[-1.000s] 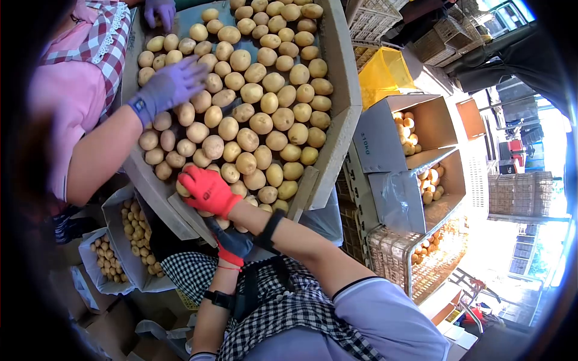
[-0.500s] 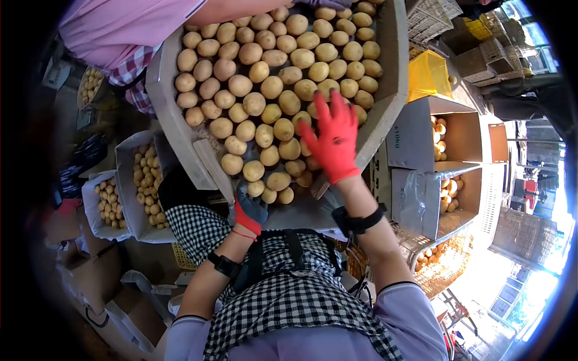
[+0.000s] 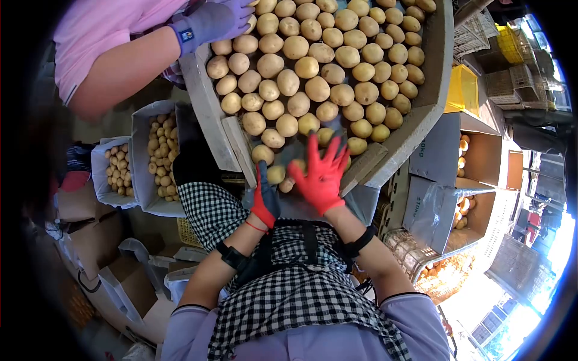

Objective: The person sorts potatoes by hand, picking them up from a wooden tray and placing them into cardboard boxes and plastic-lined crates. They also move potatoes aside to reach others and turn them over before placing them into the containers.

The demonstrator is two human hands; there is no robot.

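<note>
Many round tan potatoes lie on a sorting table with a raised grey rim, which narrows to a gap towards me. At the left side of that gap is my left hand, in a red and dark glove, its fingers stretched out and edge-on beside a potato. My right hand, in a red glove, is spread palm down over the gap's right side, close to a few potatoes. Some potatoes between the hands are blurred and partly hidden. Under the gap, a pale surface shows.
A co-worker's purple-gloved hand rests by the table's upper left. Lined boxes of potatoes stand at left. Cardboard boxes, a wire basket and a yellow crate are at right.
My right hand has moved towards me, to the gap. Several potatoes have left the gap area. The view has shifted, and the co-worker's gloved hand now shows at upper left.
</note>
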